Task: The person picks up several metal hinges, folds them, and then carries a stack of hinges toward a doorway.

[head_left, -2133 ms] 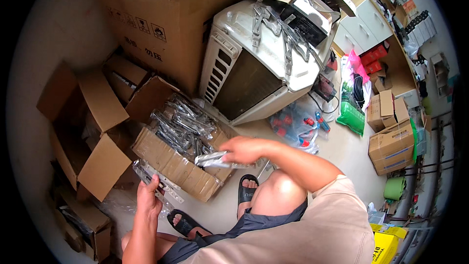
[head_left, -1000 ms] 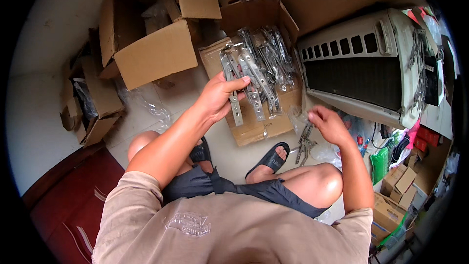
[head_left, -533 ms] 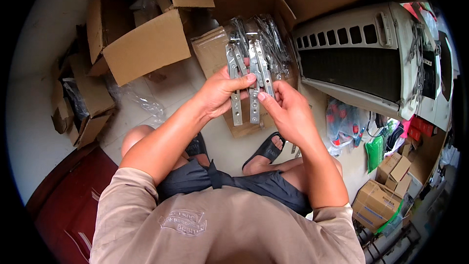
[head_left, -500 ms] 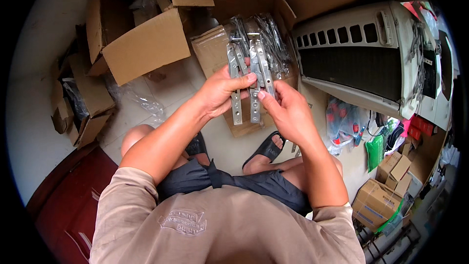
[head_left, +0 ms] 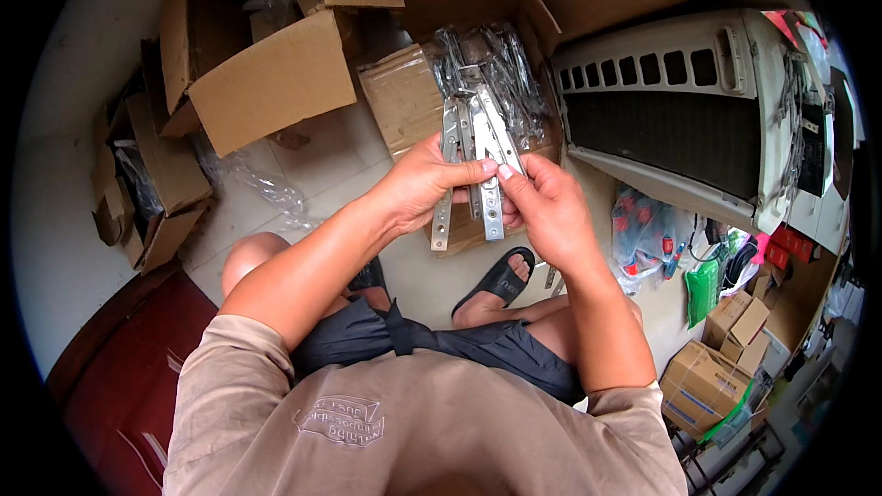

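My left hand (head_left: 418,186) is closed around the middle of several metal hinges (head_left: 493,121), its thumb laid across them. These are long, flat, silvery bars with holes, joined at an angle. My right hand (head_left: 551,213) pinches the same hinges from the right, thumb tip beside the left thumb. Below the fingers the lower bar ends (head_left: 441,228) stick out toward me. The fingers behind the metal are mostly hidden. Just beyond my hands stands an open cardboard box (head_left: 395,103) holding many similar metal pieces (head_left: 514,69), some in clear plastic.
Another open carton (head_left: 271,83) stands at the far left, with a torn box (head_left: 152,174) and clear plastic wrap (head_left: 266,188) near it. At right is a grey-white slotted metal cabinet (head_left: 661,101). Bags (head_left: 643,230) and small cartons (head_left: 703,381) lie to the right.
The hinges have shifted slightly toward me, and their bars now fan out at wider angles. My right hand has come a little closer to the left; both still hold the metal.
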Action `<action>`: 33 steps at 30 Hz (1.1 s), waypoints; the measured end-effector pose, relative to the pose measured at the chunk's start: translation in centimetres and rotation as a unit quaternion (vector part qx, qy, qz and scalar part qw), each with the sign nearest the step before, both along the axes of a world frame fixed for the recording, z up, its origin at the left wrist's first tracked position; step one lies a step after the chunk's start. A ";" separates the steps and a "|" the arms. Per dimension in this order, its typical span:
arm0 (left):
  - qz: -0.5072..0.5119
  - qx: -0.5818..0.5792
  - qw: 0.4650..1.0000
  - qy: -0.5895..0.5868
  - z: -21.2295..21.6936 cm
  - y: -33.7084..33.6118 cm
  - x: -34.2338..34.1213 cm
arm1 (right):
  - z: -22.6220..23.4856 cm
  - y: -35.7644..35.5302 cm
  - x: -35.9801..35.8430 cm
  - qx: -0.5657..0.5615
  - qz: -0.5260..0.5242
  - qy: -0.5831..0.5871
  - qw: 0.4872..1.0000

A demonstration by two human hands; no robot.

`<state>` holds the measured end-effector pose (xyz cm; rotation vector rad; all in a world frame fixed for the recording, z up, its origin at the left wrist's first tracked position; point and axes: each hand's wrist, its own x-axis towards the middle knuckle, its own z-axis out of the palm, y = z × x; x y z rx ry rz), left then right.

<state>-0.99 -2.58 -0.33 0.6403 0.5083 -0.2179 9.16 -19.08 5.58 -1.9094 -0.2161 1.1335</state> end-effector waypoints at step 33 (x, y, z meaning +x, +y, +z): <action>0.043 -0.042 0.998 -0.009 0.8 2.7 0.5 | 0.8 -3.8 4.8 0.119 -0.150 0.003 0.981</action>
